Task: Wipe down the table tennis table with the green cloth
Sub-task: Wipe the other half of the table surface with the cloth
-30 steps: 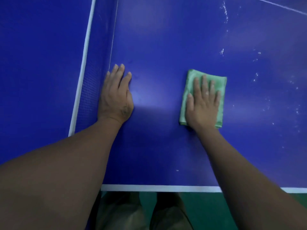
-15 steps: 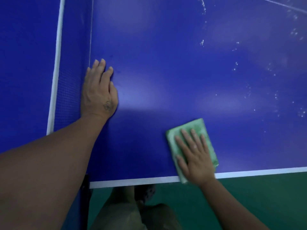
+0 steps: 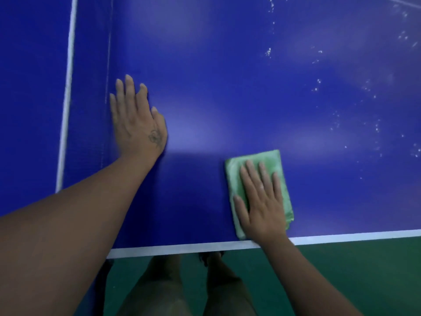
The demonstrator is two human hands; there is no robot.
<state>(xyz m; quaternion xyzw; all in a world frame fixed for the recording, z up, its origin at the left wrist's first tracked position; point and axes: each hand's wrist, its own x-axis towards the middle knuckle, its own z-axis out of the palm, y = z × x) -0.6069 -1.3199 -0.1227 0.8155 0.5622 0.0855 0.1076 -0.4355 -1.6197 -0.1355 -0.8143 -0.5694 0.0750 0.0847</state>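
Note:
The blue table tennis table (image 3: 227,76) fills most of the view, with a white line along its near edge. A folded green cloth (image 3: 237,179) lies flat on it close to that edge. My right hand (image 3: 262,201) presses on the cloth with straight, spread fingers and covers its middle. My left hand (image 3: 136,119) rests flat on the bare table surface, fingers straight, right beside the net.
The net (image 3: 66,99) with its white top band runs up the left side. White specks and smears (image 3: 376,124) dot the table at the right. Green floor (image 3: 353,270) lies below the near edge, with my legs (image 3: 182,293) standing against it.
My right hand dragged the cloth from the middle of the table toward the near edge, and it has stayed there since. My left hand stayed planted beside the net.

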